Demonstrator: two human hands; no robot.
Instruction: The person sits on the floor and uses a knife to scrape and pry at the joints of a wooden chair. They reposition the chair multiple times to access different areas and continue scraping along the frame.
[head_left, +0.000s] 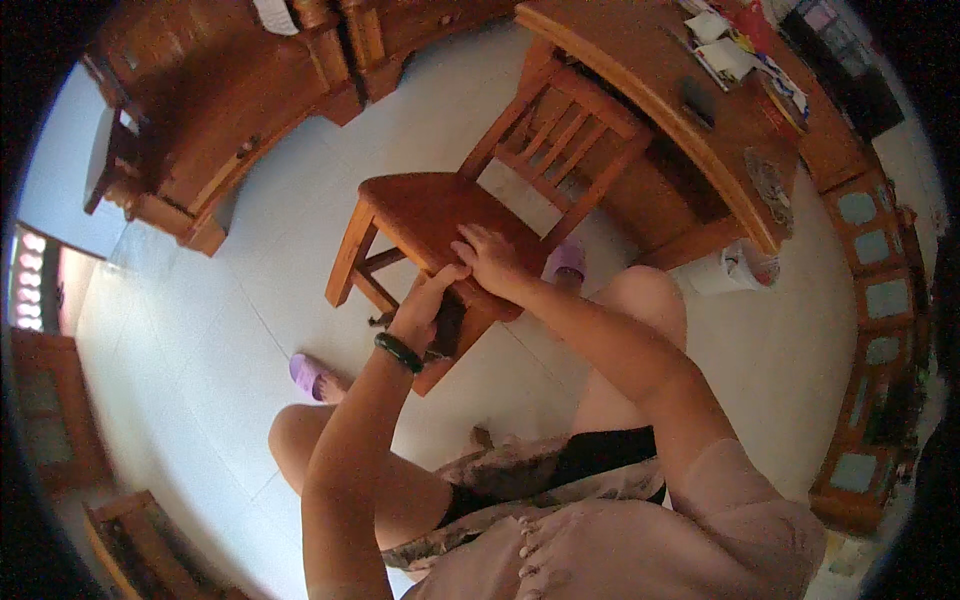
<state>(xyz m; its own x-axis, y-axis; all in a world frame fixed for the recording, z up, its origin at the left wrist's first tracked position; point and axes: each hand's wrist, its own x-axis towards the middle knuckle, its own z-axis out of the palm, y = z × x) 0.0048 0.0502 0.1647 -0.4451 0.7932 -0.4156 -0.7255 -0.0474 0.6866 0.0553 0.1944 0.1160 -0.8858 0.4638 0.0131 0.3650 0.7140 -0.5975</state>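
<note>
A wooden chair [400, 205] with a slatted back stands in front of my knees, its back turned toward the desk. At the near edge of the seat is my left hand [425, 302], wearing a dark bangle [398, 352] at the wrist. Its thumb shows on top, while most of its fingers are hidden. Dark, limp material, apparently a cloth [448, 326], hangs beside this hand and shows on both sides of it. My right hand [488, 262] lies on the seat close by, fingers spread and nothing visible in it.
A wooden desk [610, 50] stands beyond the chair, with papers [725, 58] on top. Under its right end is a white bin [730, 270]. Large wooden furniture [235, 90] fills the far left. Purple slippers [305, 375] are on my feet on the pale tiled floor [220, 345].
</note>
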